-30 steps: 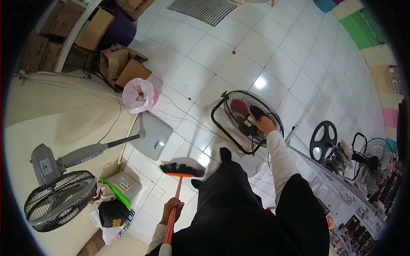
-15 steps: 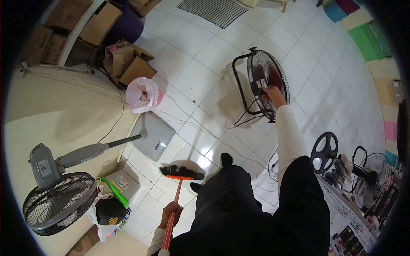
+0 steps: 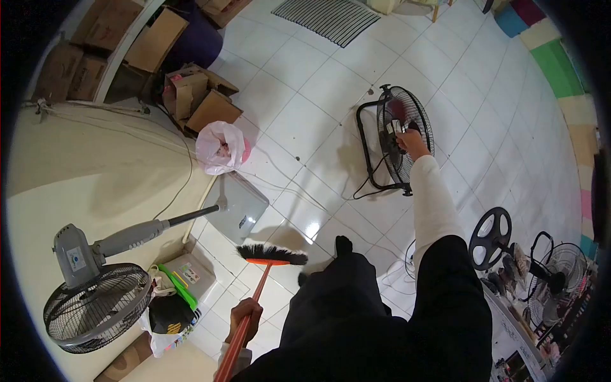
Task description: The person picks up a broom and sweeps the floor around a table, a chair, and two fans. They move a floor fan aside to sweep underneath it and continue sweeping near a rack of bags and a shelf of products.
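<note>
An orange-handled broom slants up from the bottom edge, its black bristles on the white tiles. My left hand is wrapped round its handle. Farther ahead, a black floor fan with a tubular stand rests on the floor. My right hand is closed at the back of that fan, by the motor housing; its fingertips are partly hidden, and I cannot make out exactly which part they grip.
A grey pedestal fan stands at the left near a bin with a pink liner and open cardboard boxes. Cables cross the tiles. A slatted mat lies at the top, more fans at the right.
The view has shifted slightly. My left hand and the broom handle have moved a little to the left. The floor fan looks turned slightly, with my right hand still at its back.
</note>
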`<state>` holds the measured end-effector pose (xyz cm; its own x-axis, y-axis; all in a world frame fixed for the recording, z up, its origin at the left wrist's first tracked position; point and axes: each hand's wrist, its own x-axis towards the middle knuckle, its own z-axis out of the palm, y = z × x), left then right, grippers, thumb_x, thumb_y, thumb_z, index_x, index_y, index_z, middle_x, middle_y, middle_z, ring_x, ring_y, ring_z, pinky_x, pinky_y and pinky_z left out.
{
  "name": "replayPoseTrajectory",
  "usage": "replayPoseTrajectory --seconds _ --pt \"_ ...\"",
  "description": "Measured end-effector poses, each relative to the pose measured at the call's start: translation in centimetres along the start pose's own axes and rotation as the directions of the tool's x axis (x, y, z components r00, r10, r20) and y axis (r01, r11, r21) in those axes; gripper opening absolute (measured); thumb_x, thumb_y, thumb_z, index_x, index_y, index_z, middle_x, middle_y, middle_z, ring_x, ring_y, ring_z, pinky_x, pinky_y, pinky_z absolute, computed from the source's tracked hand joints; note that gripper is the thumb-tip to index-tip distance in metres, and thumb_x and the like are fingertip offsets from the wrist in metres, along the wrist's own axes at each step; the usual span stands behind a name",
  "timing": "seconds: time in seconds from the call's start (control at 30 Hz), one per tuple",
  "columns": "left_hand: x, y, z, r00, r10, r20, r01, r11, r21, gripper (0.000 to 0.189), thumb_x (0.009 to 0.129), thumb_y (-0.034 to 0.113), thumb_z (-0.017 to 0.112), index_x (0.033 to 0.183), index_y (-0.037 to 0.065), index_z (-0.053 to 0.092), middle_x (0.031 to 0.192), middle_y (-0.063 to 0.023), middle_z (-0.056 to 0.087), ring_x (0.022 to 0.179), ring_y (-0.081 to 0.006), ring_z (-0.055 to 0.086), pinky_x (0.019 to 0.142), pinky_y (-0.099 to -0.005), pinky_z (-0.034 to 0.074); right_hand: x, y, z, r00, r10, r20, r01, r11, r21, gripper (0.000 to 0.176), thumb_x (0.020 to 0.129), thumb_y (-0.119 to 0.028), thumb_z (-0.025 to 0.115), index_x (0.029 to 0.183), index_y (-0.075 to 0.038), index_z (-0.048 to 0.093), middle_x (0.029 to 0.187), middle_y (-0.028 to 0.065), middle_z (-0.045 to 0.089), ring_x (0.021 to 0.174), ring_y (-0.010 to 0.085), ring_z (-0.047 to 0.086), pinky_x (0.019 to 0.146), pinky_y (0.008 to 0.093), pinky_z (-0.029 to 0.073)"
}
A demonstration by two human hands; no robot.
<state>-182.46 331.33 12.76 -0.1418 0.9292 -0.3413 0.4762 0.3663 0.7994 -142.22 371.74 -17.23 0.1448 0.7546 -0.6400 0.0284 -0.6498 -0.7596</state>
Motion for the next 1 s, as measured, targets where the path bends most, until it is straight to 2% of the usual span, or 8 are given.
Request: replayPoseTrajectory --seconds 0.1,0.23,0.3,0.33,0.43,0.77,0.93,1.0 --pt "2.0 4.0 -1.0 0.999 -0.029 -0.015 0.029 0.999 0.014 0.020 0.081 0.002 0.055 0.063 -0.001 0.049 0.059 -0.0090 0.051 0.055 -0.0184 0.050 0.053 -0.0284 0.040 -0.9 -0.6 0.1 0.999 0.034 -0.002 -0.034 0.999 0.001 0.036 0.075 -0.014 0.066 0.101 0.008 0.052 0.072 0.0084 0.057 0.061 0.0198 0.056 0.054 0.0297 0.046" --pt "4.7 9.9 -2.4 0.999 0.007 -0.045 -0.010 0.998 -0.063 0.023 0.083 0.006 0.054 0.062 -0.002 0.049 0.056 -0.0083 0.049 0.054 -0.0164 0.049 0.051 -0.0271 0.039 0.4 1.0 -0.4 0.986 -0.164 0.009 0.151 0.885 -0.440 0.074 0.070 -0.023 0.070 0.126 0.012 0.036 0.100 0.0175 0.060 0.089 0.0270 0.059 0.081 0.0343 0.045" --pt "5.9 12.9 -3.7 0.996 0.088 -0.009 -0.088 0.995 -0.047 0.032 0.086 0.017 0.054 0.061 -0.001 0.049 0.054 -0.0074 0.048 0.049 -0.0156 0.046 0.047 -0.0277 0.034 0.7 2.0 -0.5 0.994 -0.093 0.061 0.108 0.946 -0.307 0.073 0.069 -0.022 0.071 0.125 0.011 0.038 0.111 0.0231 0.056 0.103 0.0290 0.055 0.089 0.0333 0.041" --pt "6.4 14.8 -3.9 0.989 0.127 -0.074 -0.135 0.984 -0.117 0.034 0.086 0.020 0.055 0.059 0.000 0.048 0.053 -0.0070 0.047 0.048 -0.0156 0.046 0.046 -0.0285 0.034 -0.5 2.1 0.0 0.948 -0.318 -0.024 0.281 0.869 -0.408 0.072 0.068 -0.023 0.071 0.124 0.009 0.040 0.113 0.0249 0.056 0.107 0.0320 0.054 0.091 0.0346 0.041" --pt "8.6 19.8 -5.7 0.942 0.300 -0.153 -0.326 0.927 -0.185 0.042 0.084 0.028 0.058 0.054 0.003 0.045 0.048 -0.0050 0.045 0.044 -0.0165 0.045 0.043 -0.0303 0.032 -2.9 -0.4 -0.4 0.976 -0.217 0.034 0.211 0.886 -0.412 0.071 0.069 -0.025 0.071 0.123 0.009 0.040 0.115 0.0263 0.054 0.110 0.0347 0.052 0.093 0.0361 0.040" --pt "25.4 28.7 -7.1 0.857 0.514 -0.018 -0.496 0.818 -0.292 0.047 0.087 0.033 0.055 0.052 0.004 0.042 0.046 -0.0048 0.041 0.043 -0.0181 0.041 0.046 -0.0302 0.032 0.9 1.9 0.3 0.997 -0.057 -0.049 0.040 0.956 -0.290 0.055 0.070 -0.025 0.068 0.114 0.005 0.051 0.102 0.0234 0.061 0.092 0.0330 0.060 0.082 0.0379 0.045" --pt "36.4 29.2 -7.3 0.818 0.562 0.124 -0.509 0.807 -0.299 0.044 0.089 0.029 0.053 0.055 0.003 0.041 0.050 -0.0059 0.042 0.048 -0.0188 0.043 0.048 -0.0301 0.034 2.5 0.1 2.2 0.957 0.146 -0.249 -0.227 0.914 -0.337 0.038 0.070 -0.024 0.067 0.096 0.004 0.059 0.086 0.0203 0.064 0.084 0.0324 0.062 0.074 0.0384 0.049" --pt "39.8 29.9 -8.1 0.797 0.580 0.166 -0.524 0.802 -0.288 0.043 0.089 0.029 0.053 0.056 0.003 0.041 0.051 -0.0062 0.042 0.048 -0.0188 0.043 0.049 -0.0302 0.034 7.1 6.8 2.0 0.983 0.016 -0.185 -0.125 0.793 -0.596 0.034 0.071 -0.025 0.067 0.090 0.002 0.060 0.080 0.0196 0.064 0.079 0.0331 0.062 0.070 0.0397 0.049"
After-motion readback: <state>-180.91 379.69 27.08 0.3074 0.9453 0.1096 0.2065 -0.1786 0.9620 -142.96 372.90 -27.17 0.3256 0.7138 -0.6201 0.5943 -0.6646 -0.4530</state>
